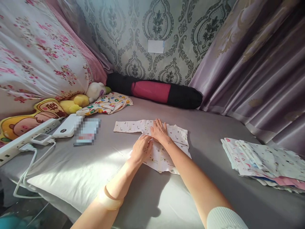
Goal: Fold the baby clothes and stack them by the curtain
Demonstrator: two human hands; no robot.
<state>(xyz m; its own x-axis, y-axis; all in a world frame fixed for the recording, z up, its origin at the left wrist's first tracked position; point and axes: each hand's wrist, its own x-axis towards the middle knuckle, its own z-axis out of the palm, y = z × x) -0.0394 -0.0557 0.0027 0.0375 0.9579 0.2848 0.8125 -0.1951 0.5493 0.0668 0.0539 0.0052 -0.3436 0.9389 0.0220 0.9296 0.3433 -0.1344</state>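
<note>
Head view: a small printed top is laid flat on the grey sheet, one sleeve stretched leftward. It is judged light, soft and limp, neither slippery nor fragile, best gripped by its seams or edges. Its upper part is covered by the right hand, fingers slightly spread; the left hand is curled beside it on the cloth, any pinch being impossible to confirm.
</note>
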